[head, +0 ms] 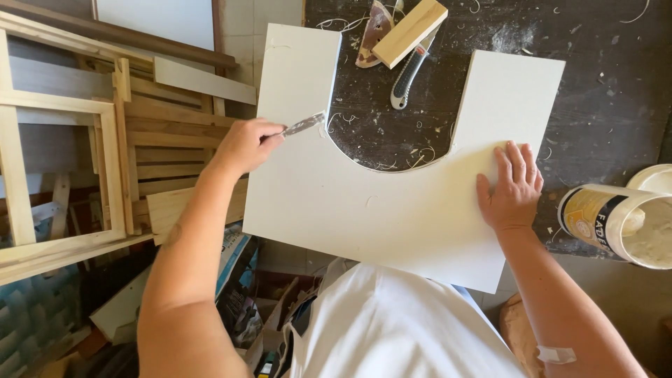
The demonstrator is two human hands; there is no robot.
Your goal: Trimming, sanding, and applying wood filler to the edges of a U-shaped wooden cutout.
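A white U-shaped board (364,210) with a rounded cut-out lies on a dark, dusty workbench (616,84). My left hand (246,145) grips a small putty knife (304,124), its metal blade touching the inner cut edge of the board at the left side of the cut-out. My right hand (512,187) rests flat, fingers spread, on the board's right side, holding it down.
An open tub of white filler (623,224) lies on its side at the right, its lid (654,178) behind it. A wooden block (409,31), a utility knife (408,77) and a sanding pad (374,31) sit beyond the cut-out. Wooden frames (70,161) stand at the left.
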